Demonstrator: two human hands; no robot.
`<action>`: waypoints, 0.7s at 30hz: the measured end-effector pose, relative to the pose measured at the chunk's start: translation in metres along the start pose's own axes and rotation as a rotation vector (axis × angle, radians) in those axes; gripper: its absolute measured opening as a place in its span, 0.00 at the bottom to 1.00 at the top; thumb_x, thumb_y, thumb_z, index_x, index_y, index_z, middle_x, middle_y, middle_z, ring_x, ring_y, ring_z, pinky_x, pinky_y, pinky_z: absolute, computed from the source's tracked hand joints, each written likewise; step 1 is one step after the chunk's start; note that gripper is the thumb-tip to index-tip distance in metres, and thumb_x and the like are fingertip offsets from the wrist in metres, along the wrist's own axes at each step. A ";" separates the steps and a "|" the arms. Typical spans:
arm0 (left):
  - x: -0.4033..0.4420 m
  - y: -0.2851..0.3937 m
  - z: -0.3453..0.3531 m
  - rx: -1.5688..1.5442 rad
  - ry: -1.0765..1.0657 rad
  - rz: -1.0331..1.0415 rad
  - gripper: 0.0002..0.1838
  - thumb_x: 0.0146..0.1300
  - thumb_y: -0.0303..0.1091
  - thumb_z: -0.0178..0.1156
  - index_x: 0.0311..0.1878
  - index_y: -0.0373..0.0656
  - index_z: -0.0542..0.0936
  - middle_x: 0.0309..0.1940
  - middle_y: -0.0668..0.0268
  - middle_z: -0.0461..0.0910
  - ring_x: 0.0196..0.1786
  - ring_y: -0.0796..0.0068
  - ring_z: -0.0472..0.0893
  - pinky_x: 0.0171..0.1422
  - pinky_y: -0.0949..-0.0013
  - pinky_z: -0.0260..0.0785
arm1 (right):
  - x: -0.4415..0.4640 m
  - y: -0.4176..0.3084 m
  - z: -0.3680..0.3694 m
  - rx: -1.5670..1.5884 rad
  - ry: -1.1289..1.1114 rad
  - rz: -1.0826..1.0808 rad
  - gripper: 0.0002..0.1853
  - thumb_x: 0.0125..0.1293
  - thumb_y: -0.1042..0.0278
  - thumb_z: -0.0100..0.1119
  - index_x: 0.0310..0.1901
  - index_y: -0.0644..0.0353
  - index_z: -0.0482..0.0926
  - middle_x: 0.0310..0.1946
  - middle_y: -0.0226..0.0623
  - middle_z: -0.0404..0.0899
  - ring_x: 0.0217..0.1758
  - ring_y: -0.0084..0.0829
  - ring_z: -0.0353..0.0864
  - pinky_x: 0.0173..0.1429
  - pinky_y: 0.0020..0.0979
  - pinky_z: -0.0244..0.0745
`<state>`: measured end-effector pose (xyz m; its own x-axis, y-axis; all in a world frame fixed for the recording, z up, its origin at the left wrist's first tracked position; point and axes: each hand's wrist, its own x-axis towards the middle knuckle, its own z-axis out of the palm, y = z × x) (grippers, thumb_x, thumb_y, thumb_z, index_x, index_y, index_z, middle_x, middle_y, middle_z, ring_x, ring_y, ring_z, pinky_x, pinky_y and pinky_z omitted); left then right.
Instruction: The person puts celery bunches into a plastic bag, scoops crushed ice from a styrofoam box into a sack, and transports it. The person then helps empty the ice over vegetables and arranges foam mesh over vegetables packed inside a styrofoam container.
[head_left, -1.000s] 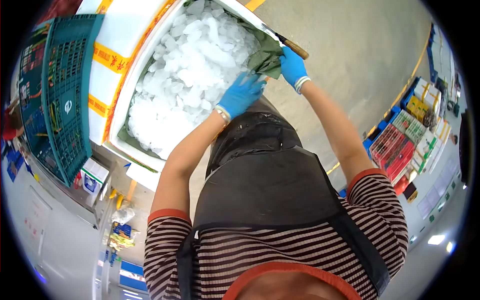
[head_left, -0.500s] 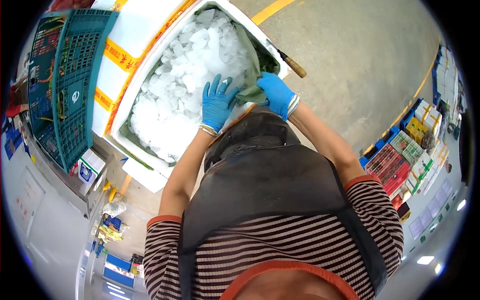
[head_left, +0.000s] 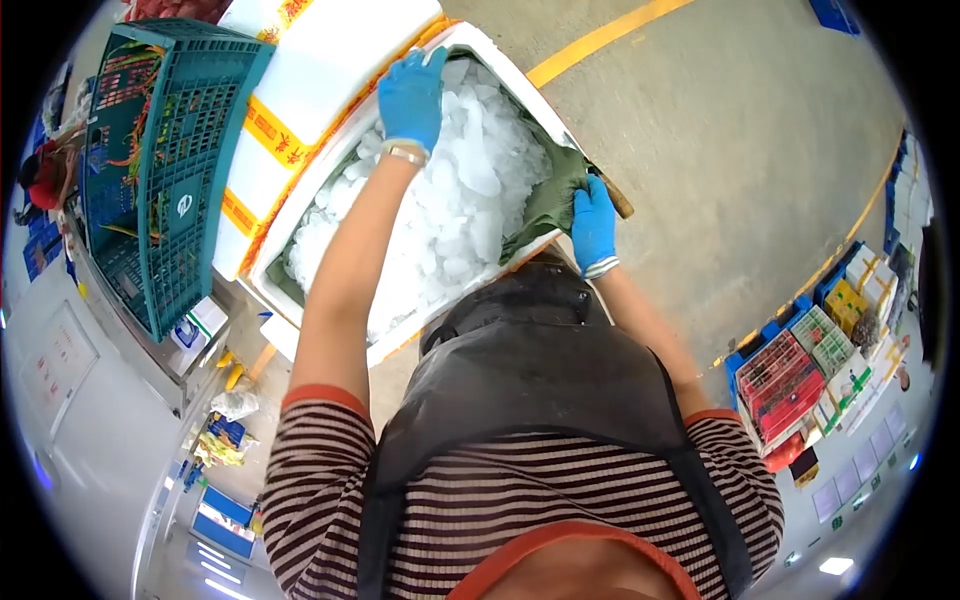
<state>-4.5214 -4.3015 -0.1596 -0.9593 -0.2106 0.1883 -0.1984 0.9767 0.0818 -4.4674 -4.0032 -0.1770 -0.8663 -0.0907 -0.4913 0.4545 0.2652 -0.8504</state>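
Note:
A white foam box point(head_left: 490, 45) holds a heap of crushed ice point(head_left: 470, 190), with a dark green liner point(head_left: 555, 200) along its inner walls. My left hand point(head_left: 410, 105), in a blue glove, reaches across the ice to the far rim. Its fingers are bent over the edge beside the liner, and what they hold is hidden. At the right corner, my right hand point(head_left: 593, 225), gloved too, has its fingers closed on the liner's edge. Just beyond it, a knife's wooden handle point(head_left: 622, 203) sticks out past the corner, partly covered.
Behind the box lies a white foam lid or box point(head_left: 270, 85) with orange-yellow tape. A teal crate point(head_left: 190, 190) with red and green produce stands to the left. Red crates point(head_left: 780, 385) and other boxes line the right side. A person point(head_left: 50, 175) is at the far left.
My left hand has moved from the ice near me to the far rim. My right hand has shifted to the outer right corner, and the liner there is pulled outward over the knife.

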 end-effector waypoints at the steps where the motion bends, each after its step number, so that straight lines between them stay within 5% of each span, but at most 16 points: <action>1: 0.013 -0.009 0.020 0.124 -0.045 0.097 0.14 0.56 0.30 0.56 0.48 0.50 0.78 0.48 0.62 0.76 0.46 0.62 0.76 0.46 0.62 0.69 | 0.004 -0.001 0.010 -0.004 0.043 0.001 0.19 0.67 0.74 0.43 0.58 0.71 0.66 0.49 0.41 0.74 0.48 0.29 0.73 0.56 0.28 0.69; 4: 0.029 -0.031 0.060 0.398 -0.044 0.366 0.04 0.51 0.28 0.57 0.30 0.49 0.79 0.35 0.66 0.75 0.39 0.69 0.76 0.38 0.67 0.68 | 0.015 -0.003 0.034 -0.149 0.129 -0.076 0.19 0.66 0.75 0.43 0.58 0.68 0.68 0.47 0.41 0.74 0.43 0.26 0.72 0.51 0.26 0.70; 5: 0.031 -0.038 0.066 0.328 -0.051 0.360 0.04 0.51 0.28 0.56 0.30 0.48 0.79 0.34 0.66 0.75 0.39 0.68 0.76 0.38 0.67 0.68 | 0.018 -0.005 0.037 -0.178 0.109 -0.161 0.18 0.65 0.75 0.43 0.57 0.67 0.70 0.43 0.36 0.75 0.37 0.24 0.70 0.45 0.24 0.69; 7: 0.031 -0.046 0.065 0.186 -0.070 0.351 0.05 0.52 0.27 0.56 0.30 0.48 0.79 0.34 0.67 0.75 0.39 0.67 0.76 0.38 0.66 0.68 | 0.020 -0.012 0.041 -0.121 0.014 -0.248 0.21 0.66 0.74 0.45 0.61 0.64 0.66 0.39 0.35 0.72 0.40 0.26 0.71 0.50 0.26 0.69; 13: -0.030 -0.031 0.019 -0.557 0.020 -0.092 0.01 0.55 0.28 0.61 0.31 0.44 0.79 0.30 0.60 0.76 0.34 0.61 0.77 0.38 0.64 0.70 | -0.018 -0.073 0.038 0.033 -0.262 -0.071 0.33 0.60 0.69 0.63 0.67 0.59 0.63 0.24 0.22 0.61 0.25 0.15 0.60 0.33 0.19 0.66; 14: -0.035 -0.026 0.009 -0.642 0.050 -0.152 0.03 0.54 0.29 0.63 0.31 0.43 0.79 0.30 0.60 0.76 0.33 0.60 0.77 0.37 0.64 0.70 | -0.020 -0.066 0.037 -0.082 -0.277 -0.111 0.37 0.58 0.71 0.66 0.68 0.57 0.60 0.31 0.23 0.72 0.27 0.15 0.60 0.34 0.19 0.66; 19: -0.062 -0.019 -0.040 -0.673 0.032 -0.233 0.05 0.52 0.30 0.64 0.29 0.42 0.79 0.29 0.58 0.76 0.33 0.56 0.77 0.37 0.61 0.69 | -0.040 -0.088 0.048 -0.129 -0.350 -0.114 0.36 0.58 0.78 0.63 0.69 0.52 0.62 0.54 0.23 0.74 0.28 0.14 0.56 0.34 0.18 0.63; 21: -0.075 -0.018 -0.060 -0.665 -0.013 -0.284 0.05 0.53 0.31 0.64 0.28 0.42 0.79 0.29 0.59 0.76 0.33 0.57 0.77 0.37 0.61 0.69 | -0.049 -0.097 0.041 -0.266 -0.368 -0.083 0.35 0.58 0.78 0.62 0.68 0.52 0.64 0.48 0.21 0.76 0.29 0.14 0.56 0.34 0.17 0.62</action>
<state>-4.4343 -4.3061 -0.1166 -0.8923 -0.4476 0.0597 -0.2797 0.6516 0.7051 -4.4601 -4.0633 -0.0781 -0.7444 -0.4439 -0.4988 0.2759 0.4758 -0.8352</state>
